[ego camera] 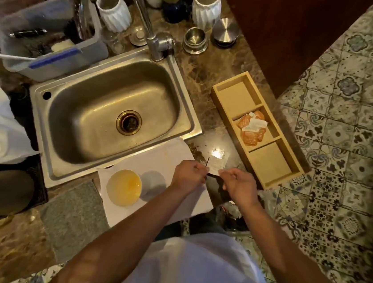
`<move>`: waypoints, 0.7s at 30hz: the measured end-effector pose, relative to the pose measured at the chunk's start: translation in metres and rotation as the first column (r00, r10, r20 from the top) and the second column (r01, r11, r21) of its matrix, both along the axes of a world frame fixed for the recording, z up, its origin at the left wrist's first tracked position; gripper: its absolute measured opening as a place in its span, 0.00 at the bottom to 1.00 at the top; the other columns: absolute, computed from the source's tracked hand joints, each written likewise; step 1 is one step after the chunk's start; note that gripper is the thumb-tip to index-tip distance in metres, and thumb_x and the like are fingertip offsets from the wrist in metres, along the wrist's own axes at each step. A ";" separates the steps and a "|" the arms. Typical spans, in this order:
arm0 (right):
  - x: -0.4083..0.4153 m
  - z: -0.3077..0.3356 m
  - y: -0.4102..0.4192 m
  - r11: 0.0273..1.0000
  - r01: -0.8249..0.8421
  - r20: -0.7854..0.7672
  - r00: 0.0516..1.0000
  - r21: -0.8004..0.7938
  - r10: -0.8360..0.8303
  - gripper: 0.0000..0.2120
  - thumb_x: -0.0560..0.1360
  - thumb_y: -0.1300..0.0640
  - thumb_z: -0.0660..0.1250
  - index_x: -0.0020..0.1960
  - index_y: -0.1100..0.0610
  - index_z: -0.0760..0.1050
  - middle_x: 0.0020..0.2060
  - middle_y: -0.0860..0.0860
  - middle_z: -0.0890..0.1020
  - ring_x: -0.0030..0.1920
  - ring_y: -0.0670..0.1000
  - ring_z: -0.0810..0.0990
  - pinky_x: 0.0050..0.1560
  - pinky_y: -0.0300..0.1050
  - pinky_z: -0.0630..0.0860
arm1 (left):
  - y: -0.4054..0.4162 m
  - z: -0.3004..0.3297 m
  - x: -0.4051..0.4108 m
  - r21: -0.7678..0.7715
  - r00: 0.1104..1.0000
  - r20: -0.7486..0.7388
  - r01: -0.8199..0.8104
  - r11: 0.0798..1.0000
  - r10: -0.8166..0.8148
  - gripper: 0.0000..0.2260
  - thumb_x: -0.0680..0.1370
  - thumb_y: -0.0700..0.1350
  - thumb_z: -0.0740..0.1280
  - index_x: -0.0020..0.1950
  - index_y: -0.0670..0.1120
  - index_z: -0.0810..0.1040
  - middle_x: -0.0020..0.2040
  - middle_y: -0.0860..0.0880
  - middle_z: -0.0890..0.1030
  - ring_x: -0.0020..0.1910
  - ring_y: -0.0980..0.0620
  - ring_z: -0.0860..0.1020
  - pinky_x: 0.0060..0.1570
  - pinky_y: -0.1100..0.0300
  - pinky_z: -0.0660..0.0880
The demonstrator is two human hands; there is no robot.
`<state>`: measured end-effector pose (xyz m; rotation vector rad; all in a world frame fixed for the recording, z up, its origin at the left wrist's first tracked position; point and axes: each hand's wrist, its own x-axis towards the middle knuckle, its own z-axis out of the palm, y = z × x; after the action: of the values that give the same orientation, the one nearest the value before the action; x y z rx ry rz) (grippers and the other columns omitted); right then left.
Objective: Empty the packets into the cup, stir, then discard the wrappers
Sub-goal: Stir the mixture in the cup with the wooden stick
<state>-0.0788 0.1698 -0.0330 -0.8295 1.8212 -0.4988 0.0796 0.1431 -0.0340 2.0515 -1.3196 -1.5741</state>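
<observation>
- The left hand and right hand meet just in front of the sink's near right corner, over the counter edge.
- Both have fingers curled, pinching a white packet between them; the left pinches its left edge, the right its right edge.
- A thin dark stick stands up by the left fingers; I cannot tell whether that hand holds it.
- The cup, with a yellowish inside, stands on a white paper towel in front of the sink, just left of the left hand.
- Right of the sink lies a wooden tray with three compartments; orange and white packets fill the middle one.
- Behind the sink stand the faucet, two white ribbed vases, and metal tins.
- Left of the sink sits a plastic bin.
</observation>
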 end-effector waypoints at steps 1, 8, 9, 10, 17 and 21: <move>-0.002 -0.005 -0.002 1.000 -0.012 -0.031 0.999 0.019 0.012 0.12 0.77 0.49 0.71 0.40 0.56 0.84 0.27 0.48 0.82 0.33 0.49 0.80 0.41 0.44 0.73 | -0.001 -0.003 -0.002 0.002 1.000 0.016 0.012 1.000 -0.012 0.10 0.78 0.49 0.70 0.42 0.45 0.87 0.31 0.53 0.82 0.35 0.52 0.80 0.45 0.59 0.76; -0.007 -0.017 -0.004 0.987 -0.123 -0.183 0.973 0.101 0.140 0.12 0.78 0.49 0.67 0.38 0.53 0.81 0.30 0.48 0.84 0.37 0.52 0.84 0.45 0.46 0.78 | -0.001 -0.012 -0.017 0.019 0.996 0.087 0.020 1.000 -0.021 0.11 0.77 0.51 0.71 0.35 0.51 0.82 0.30 0.52 0.83 0.34 0.49 0.82 0.45 0.50 0.81; -0.007 -0.017 -0.004 0.987 -0.122 -0.186 0.973 0.102 0.139 0.13 0.78 0.50 0.67 0.38 0.53 0.81 0.29 0.48 0.84 0.37 0.52 0.84 0.44 0.46 0.78 | 0.000 -0.013 -0.019 0.022 0.994 0.104 0.020 1.000 -0.022 0.12 0.77 0.51 0.71 0.33 0.51 0.81 0.30 0.53 0.83 0.34 0.50 0.82 0.45 0.51 0.81; -0.007 -0.017 -0.004 0.987 -0.119 -0.191 0.972 0.103 0.137 0.12 0.78 0.51 0.67 0.38 0.53 0.80 0.29 0.48 0.84 0.37 0.51 0.84 0.44 0.46 0.78 | 0.001 -0.013 -0.020 0.028 0.992 0.122 0.018 0.999 -0.021 0.13 0.77 0.51 0.71 0.33 0.51 0.80 0.30 0.52 0.83 0.34 0.51 0.82 0.44 0.53 0.80; -0.006 -0.018 -0.007 0.979 -0.129 -0.226 0.960 0.159 0.163 0.11 0.75 0.46 0.69 0.37 0.51 0.79 0.31 0.48 0.84 0.36 0.51 0.83 0.44 0.48 0.81 | 0.002 -0.010 -0.021 0.015 0.954 0.275 0.117 0.993 -0.117 0.13 0.76 0.55 0.70 0.35 0.51 0.76 0.36 0.52 0.81 0.38 0.52 0.79 0.36 0.58 0.69; -0.009 -0.019 -0.008 0.989 -0.059 -0.169 0.982 0.137 0.082 0.11 0.74 0.48 0.73 0.36 0.52 0.77 0.30 0.51 0.84 0.31 0.52 0.80 0.44 0.52 0.82 | 0.004 -0.007 -0.017 -0.009 0.944 0.305 0.137 0.991 -0.128 0.13 0.76 0.56 0.70 0.35 0.53 0.74 0.34 0.56 0.77 0.36 0.54 0.75 0.33 0.60 0.65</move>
<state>-0.0875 0.1622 -0.0523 -0.8656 1.9540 -0.2634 0.0625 0.1468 -0.0406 2.2994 -1.6055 -1.3138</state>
